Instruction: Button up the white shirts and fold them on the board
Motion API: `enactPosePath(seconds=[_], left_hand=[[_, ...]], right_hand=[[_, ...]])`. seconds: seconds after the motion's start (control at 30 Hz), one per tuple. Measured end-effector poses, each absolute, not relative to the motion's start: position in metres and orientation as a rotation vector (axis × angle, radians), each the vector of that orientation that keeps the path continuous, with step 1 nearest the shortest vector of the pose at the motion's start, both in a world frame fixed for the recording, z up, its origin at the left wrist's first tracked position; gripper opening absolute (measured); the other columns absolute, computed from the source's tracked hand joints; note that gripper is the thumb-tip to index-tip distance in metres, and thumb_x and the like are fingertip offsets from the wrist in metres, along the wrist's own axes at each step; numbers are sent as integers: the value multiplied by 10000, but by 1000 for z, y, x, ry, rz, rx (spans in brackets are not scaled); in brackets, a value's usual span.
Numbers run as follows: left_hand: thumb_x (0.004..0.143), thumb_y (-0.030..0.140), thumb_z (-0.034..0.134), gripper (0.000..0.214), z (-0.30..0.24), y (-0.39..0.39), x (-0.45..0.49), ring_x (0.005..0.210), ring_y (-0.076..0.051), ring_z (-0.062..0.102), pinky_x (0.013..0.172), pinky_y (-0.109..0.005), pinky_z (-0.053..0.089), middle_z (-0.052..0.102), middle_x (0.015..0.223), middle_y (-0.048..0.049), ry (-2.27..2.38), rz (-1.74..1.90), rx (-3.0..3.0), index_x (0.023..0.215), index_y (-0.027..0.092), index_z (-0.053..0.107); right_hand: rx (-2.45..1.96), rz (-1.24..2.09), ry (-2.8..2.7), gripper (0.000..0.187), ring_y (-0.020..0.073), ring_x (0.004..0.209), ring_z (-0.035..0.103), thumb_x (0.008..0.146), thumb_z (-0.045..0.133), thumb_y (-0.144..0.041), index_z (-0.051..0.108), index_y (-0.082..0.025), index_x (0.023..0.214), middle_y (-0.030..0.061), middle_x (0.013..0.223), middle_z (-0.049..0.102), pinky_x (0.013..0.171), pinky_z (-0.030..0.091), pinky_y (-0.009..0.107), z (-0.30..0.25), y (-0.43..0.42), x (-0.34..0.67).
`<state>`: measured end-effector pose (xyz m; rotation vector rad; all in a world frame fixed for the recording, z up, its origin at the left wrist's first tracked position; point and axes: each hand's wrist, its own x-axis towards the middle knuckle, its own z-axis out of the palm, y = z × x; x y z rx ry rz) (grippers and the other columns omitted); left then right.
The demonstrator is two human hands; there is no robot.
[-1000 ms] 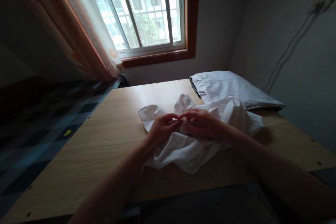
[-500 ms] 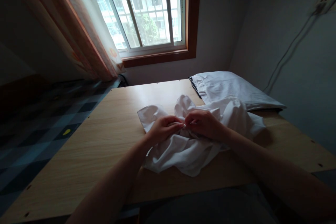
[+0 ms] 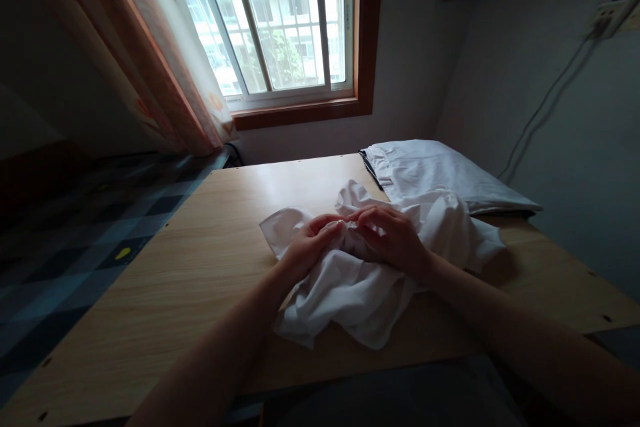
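At the far left we see a checked blanket (image 3: 75, 253) lying beside the wooden table (image 3: 165, 280), with an orange curtain (image 3: 165, 80) hanging above it next to the window (image 3: 280, 20). Our left hand (image 3: 307, 247) rests on the crumpled white garment (image 3: 350, 287) in the middle of the table, its fingers pinched on a bit of the cloth, and our right hand (image 3: 393, 237) meets it fingertip to fingertip, closed on the same fold. Further right a folded white cloth (image 3: 445, 170) lies at the table's far corner, just behind the garment.
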<state>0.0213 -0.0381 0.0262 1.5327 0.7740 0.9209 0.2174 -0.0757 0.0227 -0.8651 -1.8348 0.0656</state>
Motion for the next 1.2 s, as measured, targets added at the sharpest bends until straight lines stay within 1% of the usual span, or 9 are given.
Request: enactPosePath(seconds=[0.13,0.23,0.37,0.57,0.77,0.93,1.0,1.1,1.2], left_hand=[[798,433,699,273,45,-30,3,794,-181,652,729,-264,478,742,877,-36,958,957,2148,926,195,740],[880,425,603,247,57,-21,-14,767,-172,636,726,-274,470,719,824,-26,1232,1254,2407,859,205,713],[929,412,534,266,67,-9,-30,835,-183,602,797,-303,463,662,838,-42,1470,1721,2419,843,186,644],[955,372,482,207,69,-13,-29,758,-154,549,739,-284,448,594,808,-20,1562,1980,2138,865,199,549],[926,532,479,334,61,-20,-21,651,-155,560,627,-271,441,592,728,10,1460,1495,2102,916,212,574],[777,632,645,658,76,-54,-7,1074,-307,588,948,-459,436,634,1158,-111,1564,1372,2609,1269,216,516],[792,557,675,560,79,-73,2,1215,-322,507,1066,-488,344,584,1268,-113,1544,1403,2840,1239,243,549],[868,446,619,325,72,-86,11,1169,-317,527,1049,-495,351,609,1214,-113,1636,1182,3003,1117,238,618],[891,456,575,376,58,-79,11,1142,-362,537,973,-527,400,625,1189,-176,1860,872,2940,1128,168,627]], right_hand=[[-904,135,-1778,74,190,863,634,898,614,-223,600,-243,828,22,862,703,818,500,357,30,-76,219],[-912,167,-1707,120,195,835,600,880,641,-247,558,-242,794,13,800,653,795,485,361,36,-77,223],[-884,235,-1600,164,177,820,573,880,635,-261,502,-244,787,1,822,598,785,478,348,42,-76,233],[-898,154,-1382,149,157,798,561,869,649,-294,509,-252,835,-12,834,566,768,475,321,42,-69,239],[-1023,224,-1409,42,163,797,598,889,590,-266,570,-250,923,2,866,631,723,492,305,31,-64,237],[-1028,187,-1615,87,219,1039,617,902,535,-226,594,-239,964,59,1075,660,912,494,391,36,-68,233],[-1081,-11,-1645,85,254,1130,572,885,549,-221,593,-234,956,88,1147,627,957,464,429,41,-73,231],[-1216,-302,-1624,38,250,939,589,862,590,-268,578,-234,848,72,933,626,850,466,405,46,-83,228],[-1299,-315,-1823,239,188,665,538,880,596,-384,545,-229,706,20,669,572,688,423,338,44,-88,224]])
